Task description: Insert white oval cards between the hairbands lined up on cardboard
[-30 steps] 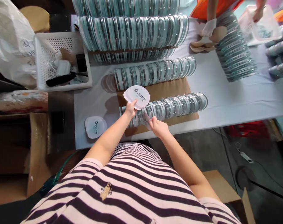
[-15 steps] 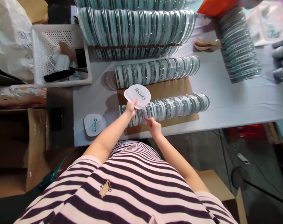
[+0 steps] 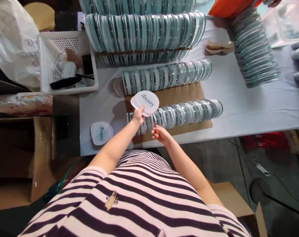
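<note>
My left hand (image 3: 139,116) grips a small stack of white rounded cards (image 3: 146,101) with "beauty" printed on the top one, thumb on its face. The stack is held over the left part of the nearer row of round clear lids or cases (image 3: 188,113), which stand on edge with white inserts between. My right hand (image 3: 159,134) is at the front edge of that row, fingers loosely curled and slightly apart, with no card visible in them. Another stack of printed white cards (image 3: 101,133) lies on the table to the left.
A second row of clear round pieces (image 3: 166,76) lies behind on brown cardboard (image 3: 188,91). Larger rows (image 3: 144,31) stand at the back. A white basket (image 3: 96,75) with odds and ends is at left, a stacked pile (image 3: 256,52) and beige scoop-like pieces (image 3: 219,47) at right.
My right hand has let go of the thin card it was pinching at the row, and its fingers have loosened and shifted slightly left and down. My left hand still holds the stack.
</note>
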The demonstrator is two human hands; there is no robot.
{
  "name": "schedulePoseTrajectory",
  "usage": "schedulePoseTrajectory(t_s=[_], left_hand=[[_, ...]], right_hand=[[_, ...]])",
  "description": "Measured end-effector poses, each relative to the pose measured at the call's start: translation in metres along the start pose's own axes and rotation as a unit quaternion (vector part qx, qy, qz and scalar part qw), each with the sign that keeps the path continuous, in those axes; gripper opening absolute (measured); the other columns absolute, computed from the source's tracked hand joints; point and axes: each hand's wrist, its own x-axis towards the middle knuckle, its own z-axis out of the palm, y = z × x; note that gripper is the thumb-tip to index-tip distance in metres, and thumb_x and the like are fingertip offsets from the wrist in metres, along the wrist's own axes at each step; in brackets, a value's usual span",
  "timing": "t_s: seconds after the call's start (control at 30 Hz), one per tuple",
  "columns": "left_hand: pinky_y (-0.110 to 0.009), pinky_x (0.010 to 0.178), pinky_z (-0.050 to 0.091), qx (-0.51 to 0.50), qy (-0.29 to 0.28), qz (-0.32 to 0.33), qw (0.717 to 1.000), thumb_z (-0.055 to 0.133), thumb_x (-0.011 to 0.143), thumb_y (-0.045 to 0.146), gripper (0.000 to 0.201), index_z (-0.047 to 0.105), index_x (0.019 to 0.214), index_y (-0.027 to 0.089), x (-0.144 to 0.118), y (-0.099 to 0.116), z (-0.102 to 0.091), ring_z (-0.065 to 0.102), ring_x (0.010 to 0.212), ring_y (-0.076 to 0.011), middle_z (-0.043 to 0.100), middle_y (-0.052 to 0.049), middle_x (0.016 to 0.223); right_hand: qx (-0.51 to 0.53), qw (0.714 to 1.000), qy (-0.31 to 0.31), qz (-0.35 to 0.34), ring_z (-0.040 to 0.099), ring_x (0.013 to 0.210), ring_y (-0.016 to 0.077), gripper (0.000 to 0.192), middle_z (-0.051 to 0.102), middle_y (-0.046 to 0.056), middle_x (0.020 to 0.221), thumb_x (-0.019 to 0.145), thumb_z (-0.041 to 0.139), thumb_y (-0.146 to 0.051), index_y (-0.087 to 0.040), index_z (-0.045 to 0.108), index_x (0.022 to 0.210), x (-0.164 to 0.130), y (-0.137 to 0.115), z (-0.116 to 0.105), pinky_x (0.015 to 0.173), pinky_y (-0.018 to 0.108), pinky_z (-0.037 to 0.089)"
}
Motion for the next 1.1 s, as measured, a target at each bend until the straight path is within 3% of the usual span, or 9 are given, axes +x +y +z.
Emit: schedulePoseTrajectory(t_s=[0.17,0.3,0.4,0.5,0.67,0.87,0.93,1.0,1.1], left_hand=[[-0.041,0.106,0.051,0.011,0.007,0.026,1.0,0.06,0.089,0.004,0.031,0.069,0.117,0.011,-0.002,-0.003,0.005,0.072,0.106,-0.0215,0.078,-0.01,0.103],[-0.041,0.106,0.051,0.034,0.018,0.049,0.998,0.061,0.088,0.005,0.026,0.07,0.112,0.011,-0.002,-0.006,0.007,0.07,0.11,-0.0229,0.077,-0.01,0.104],[-0.043,0.107,0.051,0.057,0.012,0.045,0.997,0.063,0.087,0.006,0.024,0.071,0.109,0.012,-0.007,-0.005,0.008,0.068,0.114,-0.0254,0.077,-0.01,0.107],[-0.044,0.107,0.051,0.077,-0.03,0.02,0.996,0.067,0.084,0.008,0.025,0.072,0.108,0.012,-0.022,-0.002,0.007,0.068,0.115,-0.0263,0.077,-0.009,0.104],[-0.044,0.108,0.05,0.092,-0.06,0.015,0.994,0.068,0.082,0.007,0.026,0.074,0.106,0.014,-0.048,-0.001,0.001,0.07,0.11,-0.0262,0.078,-0.009,0.1],[-0.042,0.105,0.052,0.076,-0.036,-0.016,0.996,0.068,0.083,0.006,0.028,0.073,0.109,0.014,-0.048,0.0,-0.004,0.072,0.107,-0.025,0.078,-0.008,0.096],[-0.041,0.103,0.054,0.049,-0.034,-0.013,0.998,0.066,0.086,0.007,0.03,0.072,0.114,0.015,-0.04,0.01,-0.006,0.072,0.106,-0.0244,0.078,-0.008,0.099],[-0.043,0.102,0.055,0.02,-0.008,0.001,1.0,0.062,0.089,0.008,0.033,0.069,0.12,0.016,-0.029,0.024,-0.009,0.071,0.108,-0.0247,0.077,-0.009,0.107],[-0.048,0.103,0.054,-0.002,0.038,0.014,0.999,0.059,0.091,0.007,0.04,0.064,0.129,0.017,-0.009,0.041,-0.016,0.069,0.113,-0.0261,0.073,-0.011,0.121]], right_hand=[[0.14,0.988,-0.068,-0.004,0.026,0.041,0.0069,0.044,0.045,-0.007,0.057,0.097,0.022,-0.06,-0.024,0.039,0.079,0.0,-0.003,0.011,0.061,0.025,0.053],[0.09,0.989,-0.111,0.041,0.043,0.042,0.0095,0.035,0.05,-0.005,0.049,0.084,0.06,-0.056,-0.022,0.052,0.081,-0.001,-0.005,-0.008,0.055,0.026,0.05],[-0.052,0.998,0.012,-0.015,0.057,0.056,0.0137,0.028,0.062,0.002,0.059,0.084,0.064,-0.047,-0.02,0.064,0.078,-0.001,-0.017,-0.04,0.063,0.026,0.05],[-0.118,0.961,0.206,-0.139,0.067,0.099,0.0219,0.045,0.072,0.011,0.111,0.094,0.045,-0.049,-0.02,0.065,0.121,0.001,-0.036,-0.063,0.091,0.035,0.052],[-0.223,0.897,0.286,-0.253,0.029,0.148,0.0315,0.069,0.033,0.02,0.159,0.092,0.048,-0.043,-0.01,0.038,0.152,-0.008,-0.055,-0.04,0.12,0.052,0.028],[-0.015,0.925,0.303,-0.229,0.065,0.093,0.0239,0.046,0.071,0.013,0.103,0.093,0.045,-0.045,-0.011,0.064,0.117,-0.006,-0.059,-0.009,0.084,0.037,0.055],[0.056,0.895,0.379,-0.228,0.064,0.085,0.0216,0.043,0.07,0.01,0.089,0.093,0.046,-0.047,-0.012,0.066,0.105,-0.012,-0.051,-0.016,0.077,0.034,0.054],[0.023,0.87,0.429,-0.241,0.064,0.08,0.0202,0.041,0.07,0.008,0.085,0.092,0.05,-0.05,-0.014,0.067,0.101,-0.033,-0.033,-0.022,0.074,0.032,0.053],[-0.138,0.893,0.35,-0.246,0.067,0.078,0.0198,0.039,0.074,0.009,0.091,0.093,0.048,-0.046,-0.016,0.07,0.105,-0.081,0.002,-0.017,0.073,0.03,0.052]])
